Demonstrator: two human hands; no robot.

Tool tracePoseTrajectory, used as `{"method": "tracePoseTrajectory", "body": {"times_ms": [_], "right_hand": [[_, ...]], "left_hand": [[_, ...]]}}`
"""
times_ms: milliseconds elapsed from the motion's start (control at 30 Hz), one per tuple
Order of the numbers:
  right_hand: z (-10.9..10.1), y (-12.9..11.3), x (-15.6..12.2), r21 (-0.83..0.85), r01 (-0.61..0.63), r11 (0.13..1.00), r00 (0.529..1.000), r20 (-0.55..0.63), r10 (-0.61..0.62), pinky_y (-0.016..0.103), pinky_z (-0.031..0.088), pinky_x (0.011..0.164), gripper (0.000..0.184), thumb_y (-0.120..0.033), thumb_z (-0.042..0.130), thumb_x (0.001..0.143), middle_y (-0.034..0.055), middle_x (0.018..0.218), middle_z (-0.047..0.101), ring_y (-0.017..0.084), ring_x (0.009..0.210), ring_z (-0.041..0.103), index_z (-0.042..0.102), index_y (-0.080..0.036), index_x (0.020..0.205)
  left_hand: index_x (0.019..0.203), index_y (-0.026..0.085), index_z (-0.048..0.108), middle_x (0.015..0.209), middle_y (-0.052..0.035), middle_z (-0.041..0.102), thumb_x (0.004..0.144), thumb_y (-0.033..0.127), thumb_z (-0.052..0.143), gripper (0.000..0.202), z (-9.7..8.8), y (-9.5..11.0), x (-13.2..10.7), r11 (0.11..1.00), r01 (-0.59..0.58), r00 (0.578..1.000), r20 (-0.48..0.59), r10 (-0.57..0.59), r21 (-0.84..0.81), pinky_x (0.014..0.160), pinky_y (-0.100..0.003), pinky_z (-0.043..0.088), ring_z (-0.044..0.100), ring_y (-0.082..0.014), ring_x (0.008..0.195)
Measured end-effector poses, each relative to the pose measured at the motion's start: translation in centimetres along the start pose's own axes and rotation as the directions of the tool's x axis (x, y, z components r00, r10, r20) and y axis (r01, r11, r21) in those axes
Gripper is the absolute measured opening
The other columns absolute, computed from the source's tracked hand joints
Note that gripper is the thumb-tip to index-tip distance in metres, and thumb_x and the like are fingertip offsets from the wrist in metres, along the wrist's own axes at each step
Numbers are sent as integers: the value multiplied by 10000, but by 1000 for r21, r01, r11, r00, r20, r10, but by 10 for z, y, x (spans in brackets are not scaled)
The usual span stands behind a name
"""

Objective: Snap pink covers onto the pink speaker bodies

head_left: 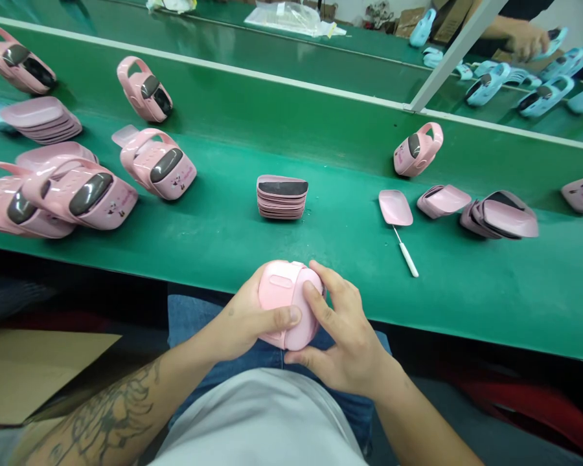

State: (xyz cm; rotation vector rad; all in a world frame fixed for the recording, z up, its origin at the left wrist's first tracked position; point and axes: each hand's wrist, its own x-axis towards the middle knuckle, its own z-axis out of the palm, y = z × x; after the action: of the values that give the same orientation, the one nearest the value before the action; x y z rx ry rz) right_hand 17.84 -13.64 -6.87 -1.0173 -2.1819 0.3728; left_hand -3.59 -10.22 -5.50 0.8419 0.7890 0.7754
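Observation:
Between my hands, just off the table's front edge, is a rounded pink plastic housing (276, 294) with a paler pink panel on its right side. My left hand (252, 317) wraps its left side, the thumb lying across the front. My right hand (342, 330) grips the right side, with fingertips on the paler panel and the thumb at the bottom. Straight ahead stands a stack of pink panels (282, 200), the top one with a dark strip. A screwdriver (408, 259) with a white handle lies to the right, its tip at a single pink panel (396, 207).
Several pink handled housings (160, 165) with dark windows stand on the left of the green table (223, 239). More panel stacks (502, 217) lie at the right. Beyond the green divider (291, 103), another person's hand (527, 42) handles a blue housing among several others.

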Motion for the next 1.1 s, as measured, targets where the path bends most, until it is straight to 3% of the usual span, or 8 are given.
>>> {"method": "tracePoseTrajectory", "body": {"times_ms": [267,433,600,800,1100], "right_hand": [[2,-3,-4,16,-1,1000,1000,0,2,591,451,1149,980,-632,712,962,288,1664,385,398,1537,454,259,-203,1717],[3,-2,-6,-26,9,1000,1000,16,-8,590,464,1123,979,-670,684,964,293,1659,410,402,1527,476,256,-217,1718],[1,3,-7,-5,-56,998,998,36,56,618,458,1154,1189,-798,653,903,309,1659,450,413,1532,492,96,-176,1750],[-11,4,0,69,-132,989,982,147,121,630,426,1229,1128,-741,688,921,245,1728,394,397,1582,440,129,-223,1753],[-10,0,2,41,-149,988,984,108,144,635,456,1200,1073,-633,737,945,251,1700,437,409,1563,471,155,-229,1751]], "left_hand": [[1325,194,569,1316,-143,693,795,429,917,677,6,-4,-3,1000,10,1000,-13,-10,13,952,-393,575,679,-303,1175],[1318,158,598,1326,-186,696,762,467,933,720,11,1,2,998,59,993,107,-57,-18,936,-432,570,683,-371,1205],[1346,153,597,1320,-164,713,765,423,941,728,10,-2,4,999,33,999,-17,-33,-1,977,-417,563,683,-321,1186],[1280,153,640,1203,-121,756,741,426,967,687,11,-5,9,998,23,998,-59,-26,-51,917,-368,565,700,-263,1057],[1251,163,654,1154,-99,755,730,378,967,644,16,-13,12,986,19,995,-92,-35,-164,883,-353,553,702,-255,1029]]}}
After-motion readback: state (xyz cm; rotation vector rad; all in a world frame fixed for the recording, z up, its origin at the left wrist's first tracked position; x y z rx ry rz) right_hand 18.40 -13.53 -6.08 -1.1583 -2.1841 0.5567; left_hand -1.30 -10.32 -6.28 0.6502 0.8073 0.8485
